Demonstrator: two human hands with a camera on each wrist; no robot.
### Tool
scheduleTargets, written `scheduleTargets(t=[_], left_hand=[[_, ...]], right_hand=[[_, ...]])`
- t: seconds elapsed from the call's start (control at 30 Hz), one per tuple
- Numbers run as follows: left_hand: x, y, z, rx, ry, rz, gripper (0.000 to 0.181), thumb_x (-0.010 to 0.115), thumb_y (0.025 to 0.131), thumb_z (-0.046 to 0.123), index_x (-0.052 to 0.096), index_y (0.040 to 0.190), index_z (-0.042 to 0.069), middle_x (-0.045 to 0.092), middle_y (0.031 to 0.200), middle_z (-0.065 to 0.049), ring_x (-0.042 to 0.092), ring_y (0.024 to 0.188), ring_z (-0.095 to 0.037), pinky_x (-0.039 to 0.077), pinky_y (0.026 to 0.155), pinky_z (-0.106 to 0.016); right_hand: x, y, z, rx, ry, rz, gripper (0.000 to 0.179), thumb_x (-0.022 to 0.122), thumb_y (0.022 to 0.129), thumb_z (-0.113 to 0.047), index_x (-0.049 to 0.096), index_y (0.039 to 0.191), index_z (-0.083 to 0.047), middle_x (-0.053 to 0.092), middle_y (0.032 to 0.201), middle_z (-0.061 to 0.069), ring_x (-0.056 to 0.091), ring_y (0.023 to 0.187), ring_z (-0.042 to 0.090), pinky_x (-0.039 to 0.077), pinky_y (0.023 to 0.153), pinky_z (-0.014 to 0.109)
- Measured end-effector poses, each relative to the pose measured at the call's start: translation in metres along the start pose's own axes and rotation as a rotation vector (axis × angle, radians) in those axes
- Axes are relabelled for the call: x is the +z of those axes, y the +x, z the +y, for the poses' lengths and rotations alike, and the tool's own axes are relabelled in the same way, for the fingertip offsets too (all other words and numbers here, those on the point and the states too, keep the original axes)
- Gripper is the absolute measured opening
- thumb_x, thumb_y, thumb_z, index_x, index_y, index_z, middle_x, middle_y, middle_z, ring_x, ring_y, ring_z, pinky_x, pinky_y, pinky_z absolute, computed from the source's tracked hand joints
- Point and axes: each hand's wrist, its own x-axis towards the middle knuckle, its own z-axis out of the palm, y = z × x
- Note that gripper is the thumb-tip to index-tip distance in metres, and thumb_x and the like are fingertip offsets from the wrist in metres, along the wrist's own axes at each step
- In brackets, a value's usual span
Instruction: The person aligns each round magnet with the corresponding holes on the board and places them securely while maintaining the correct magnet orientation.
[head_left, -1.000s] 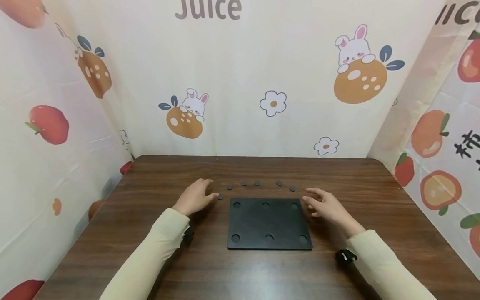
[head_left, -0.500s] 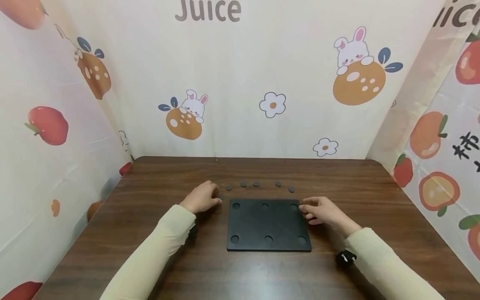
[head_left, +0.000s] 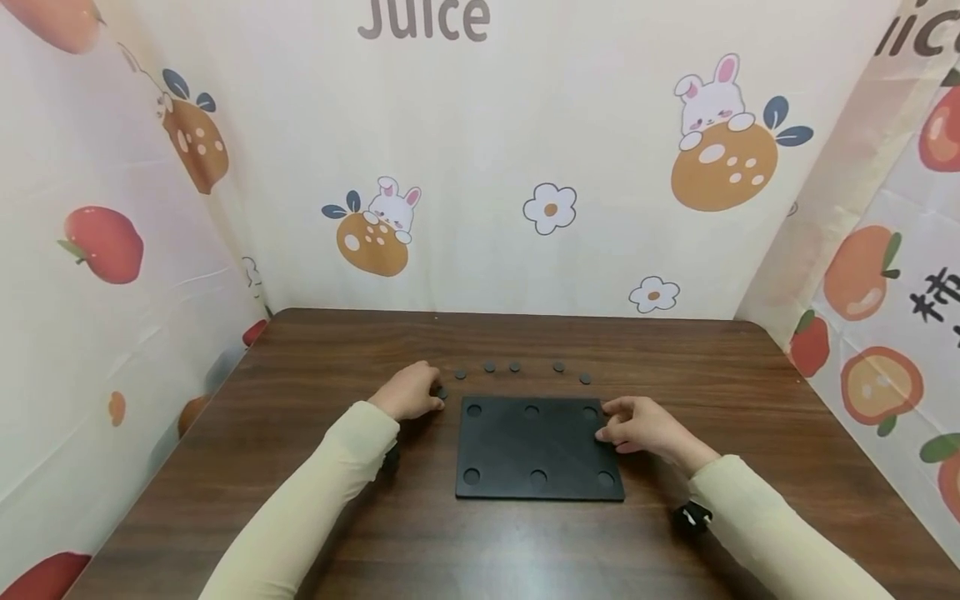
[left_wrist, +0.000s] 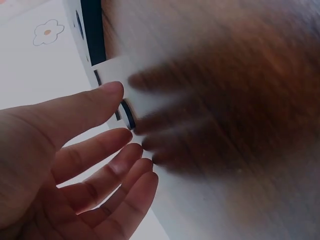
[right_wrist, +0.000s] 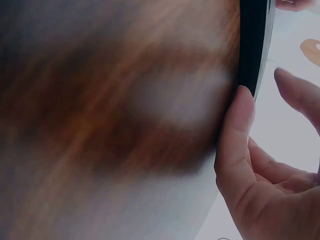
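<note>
Left grip [head_left: 408,392] narrow, thumb and index finger at either side of a dark disc [left_wrist: 128,115]; cannot tell if it is pinched. Disc lies on the wood-grain tabletop [head_left: 536,550], just off the far left corner of a black board [head_left: 536,446]. Right grip [head_left: 648,427] loose, thumb against the board's right edge, index finger apart from the thumb. Board lies flat, round recesses [head_left: 538,477] in two rows of three. Five more dark discs [head_left: 514,367] spread beyond its far edge. Printed curtain [head_left: 465,117] behind.
</note>
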Motion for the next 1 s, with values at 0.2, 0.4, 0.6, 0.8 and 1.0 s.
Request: scheduleTargets(t=[0.2, 0.4, 0.6, 0.8, 1.0], left_hand=[[-0.0007, 0.0035, 0.0017, 0.012, 0.04, 0.001, 0.025, 0.073, 0.089, 0.016, 0.068, 0.108, 0.003, 0.064, 0.104, -0.01, 0.061, 0.096, -0.025, 0.052, 0.085, -0.041], [0.001, 0.0029, 0.0018, 0.015, 0.048, 0.011, 0.02, 0.073, 0.089, 0.017, 0.068, 0.103, 0.004, 0.063, 0.098, -0.009, 0.06, 0.088, -0.022, 0.052, 0.08, -0.038], [0.0035, 0.0023, 0.0026, 0.023, 0.042, 0.02, 0.015, 0.074, 0.088, 0.016, 0.067, 0.096, 0.005, 0.062, 0.091, -0.007, 0.057, 0.082, -0.019, 0.051, 0.076, -0.036], [0.0045, 0.0023, 0.0027, 0.032, 0.076, 0.037, 0.011, 0.073, 0.089, 0.017, 0.067, 0.093, 0.008, 0.062, 0.089, -0.005, 0.058, 0.082, -0.019, 0.052, 0.076, -0.036], [0.0038, 0.0018, 0.0042, 0.032, 0.117, 0.055, 0.01, 0.071, 0.09, 0.018, 0.067, 0.092, 0.009, 0.062, 0.091, -0.005, 0.059, 0.08, -0.018, 0.053, 0.072, -0.035]], right_hand=[[0.0012, 0.002, -0.0003, -0.006, -0.053, 0.009, 0.072, 0.079, 0.081, -0.014, 0.043, 0.138, 0.011, 0.056, 0.093, 0.011, 0.06, 0.078, 0.017, 0.059, 0.074, 0.036], [0.0028, 0.0022, -0.0003, 0.004, -0.071, 0.015, 0.071, 0.079, 0.082, -0.015, 0.043, 0.139, 0.009, 0.055, 0.091, 0.01, 0.059, 0.076, 0.018, 0.058, 0.072, 0.035], [0.0049, 0.0014, 0.0004, 0.012, -0.086, 0.021, 0.071, 0.08, 0.081, -0.013, 0.043, 0.138, 0.008, 0.056, 0.091, 0.011, 0.058, 0.074, 0.019, 0.057, 0.071, 0.036], [0.0047, 0.0028, -0.0008, 0.018, -0.089, 0.023, 0.071, 0.08, 0.081, -0.012, 0.043, 0.138, 0.007, 0.056, 0.09, 0.011, 0.058, 0.075, 0.019, 0.057, 0.07, 0.035], [0.0029, 0.0039, -0.0023, 0.01, -0.099, 0.02, 0.071, 0.08, 0.081, -0.012, 0.042, 0.138, 0.007, 0.055, 0.09, 0.01, 0.058, 0.075, 0.019, 0.057, 0.069, 0.034]])
